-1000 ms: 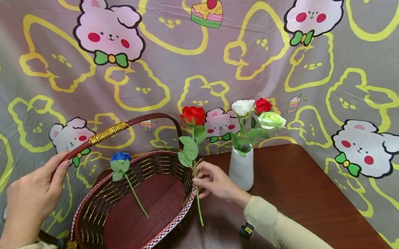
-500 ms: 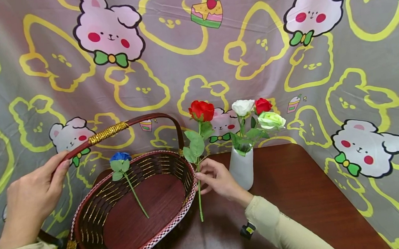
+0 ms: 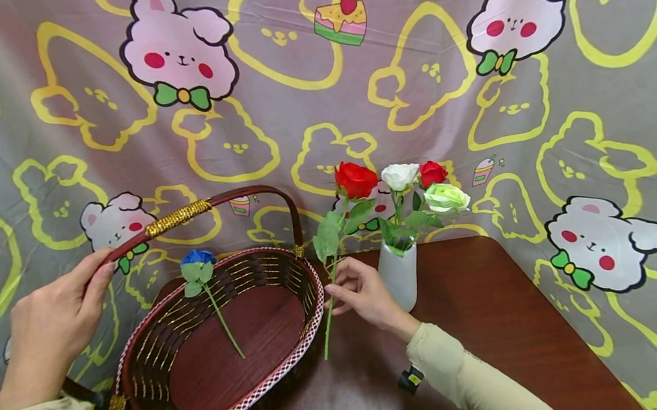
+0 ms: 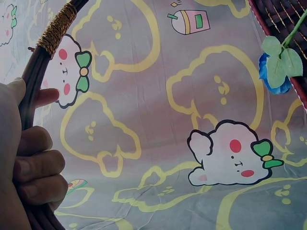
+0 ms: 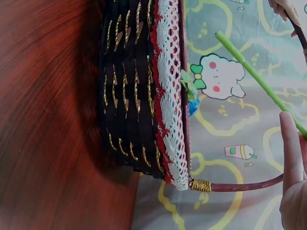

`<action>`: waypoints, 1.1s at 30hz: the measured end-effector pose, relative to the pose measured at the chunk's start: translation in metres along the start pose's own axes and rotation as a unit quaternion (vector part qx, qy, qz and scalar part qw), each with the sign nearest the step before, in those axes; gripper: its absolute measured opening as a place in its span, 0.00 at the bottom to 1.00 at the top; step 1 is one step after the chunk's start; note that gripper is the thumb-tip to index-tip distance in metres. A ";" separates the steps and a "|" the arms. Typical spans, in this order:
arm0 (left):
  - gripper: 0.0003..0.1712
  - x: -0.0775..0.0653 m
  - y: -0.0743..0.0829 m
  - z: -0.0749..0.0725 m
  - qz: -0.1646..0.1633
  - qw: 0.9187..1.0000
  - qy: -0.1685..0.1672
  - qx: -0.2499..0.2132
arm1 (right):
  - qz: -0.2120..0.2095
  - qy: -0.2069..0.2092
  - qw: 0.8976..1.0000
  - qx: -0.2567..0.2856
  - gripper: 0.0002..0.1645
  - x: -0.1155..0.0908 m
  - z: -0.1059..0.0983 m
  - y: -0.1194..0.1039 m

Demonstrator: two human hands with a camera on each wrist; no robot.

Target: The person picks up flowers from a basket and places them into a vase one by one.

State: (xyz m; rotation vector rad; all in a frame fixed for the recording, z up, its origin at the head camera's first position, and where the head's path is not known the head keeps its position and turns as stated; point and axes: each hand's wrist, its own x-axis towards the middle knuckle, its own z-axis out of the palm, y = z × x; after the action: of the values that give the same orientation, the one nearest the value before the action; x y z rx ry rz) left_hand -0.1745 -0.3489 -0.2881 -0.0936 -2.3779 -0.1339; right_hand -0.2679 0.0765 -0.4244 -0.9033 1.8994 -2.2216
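My left hand (image 3: pixel 49 330) grips the curved brown handle (image 3: pixel 179 218) of a dark woven basket (image 3: pixel 263 326); in the left wrist view the fingers (image 4: pixel 43 165) curl round it. A blue rose (image 3: pixel 197 258) lies inside the basket, its head against the far wall. Just right of the basket, my right hand (image 3: pixel 364 295) pinches the green stem of a red rose (image 3: pixel 357 180) between thumb and fingers. That rose is raised over the table, its head up and leaning right. Its bare stem end (image 5: pixel 259 79) crosses the right wrist view.
Behind my right hand stands a white vase (image 3: pixel 399 276) with a white rose (image 3: pixel 400 177), a smaller red rose (image 3: pixel 433 173) and a pale green rose (image 3: pixel 446 197). Everything rests on a dark wooden table (image 3: pixel 487 308). A patterned curtain (image 3: pixel 296 91) hangs close behind it.
The held red rose has moved right, from beside the basket's rim towards the vase, and its head now leans right. My left hand and the basket have stayed put.
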 end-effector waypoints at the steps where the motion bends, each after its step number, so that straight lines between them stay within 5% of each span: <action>1: 0.19 0.000 0.000 0.000 -0.001 1.000 -0.001 0.001 | -0.003 0.003 1.000 -0.002 0.15 0.000 -0.001 0.000; 21: 0.21 -0.001 -0.001 0.001 0.003 1.000 0.003 -0.001 | -0.056 0.087 0.993 -0.059 0.11 -0.009 -0.020 -0.011; 33: 0.20 -0.001 0.000 0.001 0.004 1.000 0.002 0.000 | -0.107 0.156 0.977 -0.095 0.12 -0.014 -0.034 -0.021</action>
State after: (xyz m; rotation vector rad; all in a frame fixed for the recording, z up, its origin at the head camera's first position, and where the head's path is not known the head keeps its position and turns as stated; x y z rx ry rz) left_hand -0.1746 -0.3492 -0.2895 -0.1019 -2.3741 -0.1310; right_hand -0.2664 0.1172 -0.4123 -0.8605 2.2853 -2.4616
